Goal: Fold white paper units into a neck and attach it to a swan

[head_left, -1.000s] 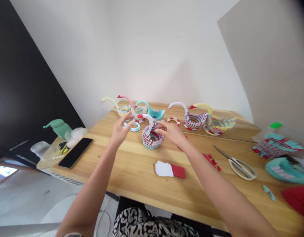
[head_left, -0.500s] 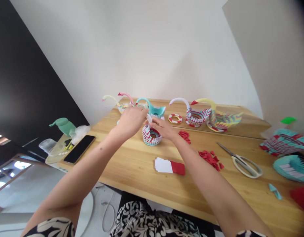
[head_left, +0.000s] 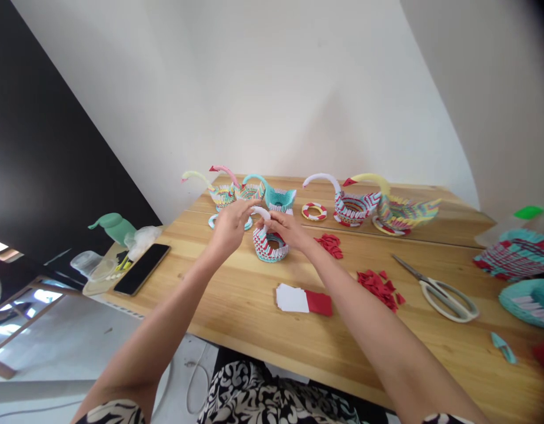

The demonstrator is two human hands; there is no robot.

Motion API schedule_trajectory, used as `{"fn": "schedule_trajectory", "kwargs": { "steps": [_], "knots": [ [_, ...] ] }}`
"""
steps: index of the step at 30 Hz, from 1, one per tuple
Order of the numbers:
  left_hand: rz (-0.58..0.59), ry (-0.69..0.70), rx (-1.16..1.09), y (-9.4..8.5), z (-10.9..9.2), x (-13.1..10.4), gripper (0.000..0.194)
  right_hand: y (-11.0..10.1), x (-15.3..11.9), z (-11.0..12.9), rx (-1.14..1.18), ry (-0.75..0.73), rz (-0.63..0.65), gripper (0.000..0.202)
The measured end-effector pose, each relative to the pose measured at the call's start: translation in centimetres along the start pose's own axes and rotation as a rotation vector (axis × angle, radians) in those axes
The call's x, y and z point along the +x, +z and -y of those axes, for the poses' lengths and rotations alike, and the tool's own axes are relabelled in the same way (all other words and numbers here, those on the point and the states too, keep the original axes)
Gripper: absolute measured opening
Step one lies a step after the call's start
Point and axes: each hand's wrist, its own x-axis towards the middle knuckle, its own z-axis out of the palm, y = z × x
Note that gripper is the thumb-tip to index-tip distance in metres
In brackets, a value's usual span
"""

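Note:
In front of me on the table stands a folded-paper swan (head_left: 271,252) in white, red and turquoise, its round body open at the top. From it rises a white neck (head_left: 260,212) that curves left. My left hand (head_left: 232,225) is closed at the neck's far end, its thumb side partly hidden. Lower down, my right hand (head_left: 286,228) pinches the neck near where it meets the body. Nearer me lies a stack of white paper slips (head_left: 292,298) beside red slips (head_left: 318,302). Small red folded pieces (head_left: 378,288) are heaped right of my right forearm.
Finished paper swans line the back, including a turquoise one (head_left: 278,199) and a lilac-necked one (head_left: 354,207). A red-and-white paper ring (head_left: 314,212) lies between them. Scissors (head_left: 446,297) rest at right, with turquoise paper parts (head_left: 530,301) beyond. At left are a phone (head_left: 142,269) and a green bottle (head_left: 115,227).
My left hand has moved slightly left and down, uncovering more of the white neck, which now bends left. My right hand stays at the neck. The view has shifted slightly.

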Motion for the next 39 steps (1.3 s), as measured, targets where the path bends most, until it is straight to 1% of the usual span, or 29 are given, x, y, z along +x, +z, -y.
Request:
{"fn": "schedule_trajectory", "kwargs": {
  "steps": [2,4,6,8,10,12,13,14,15,16,17,18,20,24,26,28,32,36,39],
  "knots": [
    [-0.048,-0.008,-0.028,0.6,0.1,-0.2,0.030,0.0,0.0,0.1,0.003,-0.007,-0.010,0.029],
    [-0.053,-0.004,-0.033,0.6,0.0,-0.2,0.031,0.0,0.0,0.3,0.016,-0.022,-0.010,0.028],
    [-0.028,0.009,-0.002,0.0,-0.3,-0.1,0.033,-0.2,-0.1,0.7,0.022,-0.042,0.000,0.027],
    [-0.041,0.019,0.039,-1.0,-0.4,-0.3,0.040,-0.4,-0.2,1.0,0.022,-0.052,0.011,0.026],
    [-0.129,0.002,0.038,-1.8,0.1,-0.8,0.050,-0.8,-0.5,1.2,0.016,-0.034,0.003,0.029],
    [-0.223,-0.064,-0.012,-1.8,1.2,-2.0,0.050,-1.1,-0.9,1.2,-0.020,0.022,-0.047,0.034],
    [-0.240,-0.113,-0.045,-1.4,1.9,-2.7,0.047,-1.2,-1.1,1.2,-0.061,0.058,-0.086,0.035],
    [-0.203,-0.167,-0.079,-0.7,2.7,-3.5,0.046,-1.3,-1.4,1.1,-0.114,0.096,-0.122,0.034],
    [-0.120,-0.214,-0.118,0.1,3.5,-4.2,0.047,-1.2,-1.6,1.1,-0.171,0.134,-0.147,0.033],
    [-0.008,-0.243,-0.162,1.1,4.1,-4.8,0.049,-1.1,-1.8,1.1,-0.223,0.168,-0.158,0.031],
    [0.096,-0.267,-0.207,2.1,4.6,-5.4,0.054,-1.0,-1.9,1.2,-0.265,0.198,-0.157,0.030],
    [0.172,-0.293,-0.241,3.0,5.0,-5.7,0.060,-0.8,-2.0,1.3,-0.292,0.227,-0.149,0.029],
    [0.246,-0.325,-0.277,4.6,5.3,-6.0,0.073,-0.4,-1.9,1.6,-0.329,0.282,-0.133,0.027],
    [0.238,-0.287,-0.317,7.1,5.3,-5.8,0.096,0.6,-0.8,1.9,-0.485,0.353,-0.105,0.025],
    [0.214,-0.266,-0.355,8.3,5.4,-5.9,0.102,0.9,-0.2,1.9,-0.590,0.370,-0.072,0.025],
    [0.179,-0.262,-0.391,9.3,5.6,-6.2,0.102,1.2,0.2,1.8,-0.673,0.388,-0.055,0.025],
    [0.090,-0.248,-0.420,10.7,5.7,-6.8,0.089,1.7,0.5,1.9,-0.788,0.414,-0.077,0.027],
    [0.064,-0.224,-0.426,11.2,5.7,-7.1,0.086,2.1,0.6,2.3,-0.875,0.437,-0.064,0.031],
    [0.062,-0.232,-0.426,11.3,5.8,-7.2,0.085,2.1,0.9,2.6,-0.879,0.458,-0.038,0.033]
  ]
}}
